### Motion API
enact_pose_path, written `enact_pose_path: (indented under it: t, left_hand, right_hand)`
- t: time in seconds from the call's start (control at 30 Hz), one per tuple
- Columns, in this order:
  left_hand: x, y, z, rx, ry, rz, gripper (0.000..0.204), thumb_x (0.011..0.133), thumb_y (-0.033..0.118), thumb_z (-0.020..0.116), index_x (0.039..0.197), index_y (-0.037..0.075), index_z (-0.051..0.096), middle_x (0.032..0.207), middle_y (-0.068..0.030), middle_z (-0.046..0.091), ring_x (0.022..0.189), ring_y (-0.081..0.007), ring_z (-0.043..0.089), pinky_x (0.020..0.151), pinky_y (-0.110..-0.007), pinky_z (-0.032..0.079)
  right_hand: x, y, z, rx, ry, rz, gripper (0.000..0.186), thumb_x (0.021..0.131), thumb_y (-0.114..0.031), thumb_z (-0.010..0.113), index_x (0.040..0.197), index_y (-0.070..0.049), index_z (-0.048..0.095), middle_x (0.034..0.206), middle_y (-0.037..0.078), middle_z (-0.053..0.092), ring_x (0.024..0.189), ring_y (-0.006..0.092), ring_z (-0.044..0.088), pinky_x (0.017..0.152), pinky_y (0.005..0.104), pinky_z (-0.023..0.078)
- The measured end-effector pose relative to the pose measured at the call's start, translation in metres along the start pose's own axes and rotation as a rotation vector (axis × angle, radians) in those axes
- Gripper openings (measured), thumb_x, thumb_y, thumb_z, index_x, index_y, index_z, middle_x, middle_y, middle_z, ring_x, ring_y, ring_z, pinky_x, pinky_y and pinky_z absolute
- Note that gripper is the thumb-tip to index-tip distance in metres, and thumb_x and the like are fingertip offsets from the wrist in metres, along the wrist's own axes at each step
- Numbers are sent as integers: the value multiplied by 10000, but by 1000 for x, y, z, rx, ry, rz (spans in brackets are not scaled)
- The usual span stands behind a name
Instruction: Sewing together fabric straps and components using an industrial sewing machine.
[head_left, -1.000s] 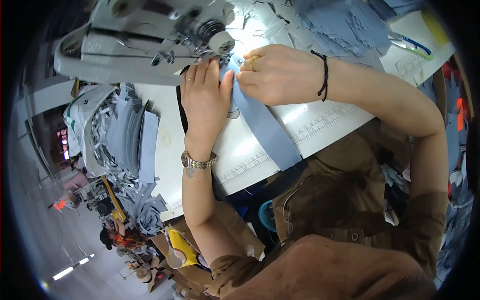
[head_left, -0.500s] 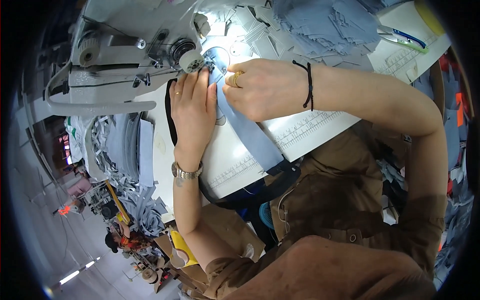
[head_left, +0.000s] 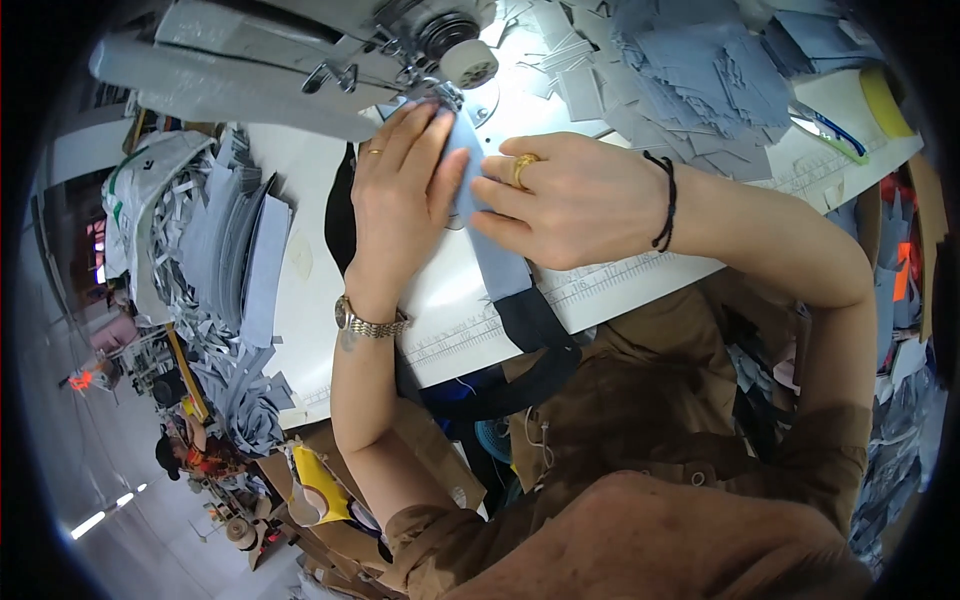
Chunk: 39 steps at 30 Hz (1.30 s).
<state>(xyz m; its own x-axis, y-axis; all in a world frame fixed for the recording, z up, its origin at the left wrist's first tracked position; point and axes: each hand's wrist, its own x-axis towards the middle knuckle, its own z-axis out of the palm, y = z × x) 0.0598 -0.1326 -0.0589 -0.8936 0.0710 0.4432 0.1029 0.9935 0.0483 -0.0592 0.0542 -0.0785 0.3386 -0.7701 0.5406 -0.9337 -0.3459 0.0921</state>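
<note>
Blue fabric strip [head_left: 497,262] under left hand [head_left: 397,205], right hand [head_left: 570,200]

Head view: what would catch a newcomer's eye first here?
Both hands sit at the centre, pressing a blue fabric strip flat on the white table: the left hand with a ring and a metal watch, the right hand with a gold ring and a black wrist cord. Right above them is the sewing machine. Stacks of blue-grey cut pieces lie at the left, and more pieces at the top right.
</note>
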Motion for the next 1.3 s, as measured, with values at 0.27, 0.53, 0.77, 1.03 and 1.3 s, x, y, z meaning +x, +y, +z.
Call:
enact_pose_path:
  t: [0.27,0.53,0.77,1.03,1.3]
  left_hand:
    - [-2,1,-1,-121,0,-14,347,853,170,742,1157,23,667,1230,-160,647,1108,-348,631,947,-416,510]
    - [-2,-3,2,-124,-44,-120,335,927,177,657,1235,49,627,1322,-209,575,1235,-389,537,1025,-453,449]
    - [-1,0,0,-131,-70,-152,330,931,161,651,1244,60,643,1339,-197,570,1244,-378,537,1047,-439,433]
    - [1,3,1,-99,-103,-152,318,979,168,596,1271,45,623,1338,-188,578,1265,-356,524,1052,-433,421]
    - [0,0,2,-99,-96,-137,325,980,170,594,1280,46,618,1339,-182,577,1264,-341,527,1059,-430,418]
  right_hand:
    - [-1,8,-3,-181,44,-48,196,669,-105,666,816,23,685,856,103,640,838,224,639,823,328,528]
    - [3,10,4,-46,-76,75,243,740,-90,689,965,1,681,1042,90,646,1010,225,650,964,345,540]
    - [0,25,-12,35,-166,430,238,760,-150,681,969,-36,691,1027,86,683,982,217,656,912,355,524]
    - [46,81,2,-385,-533,368,211,778,-216,675,951,-98,696,971,63,681,930,194,616,844,374,490]
    - [14,73,-17,-425,-449,383,158,797,-203,631,871,-132,751,915,36,720,1034,204,589,870,363,445]
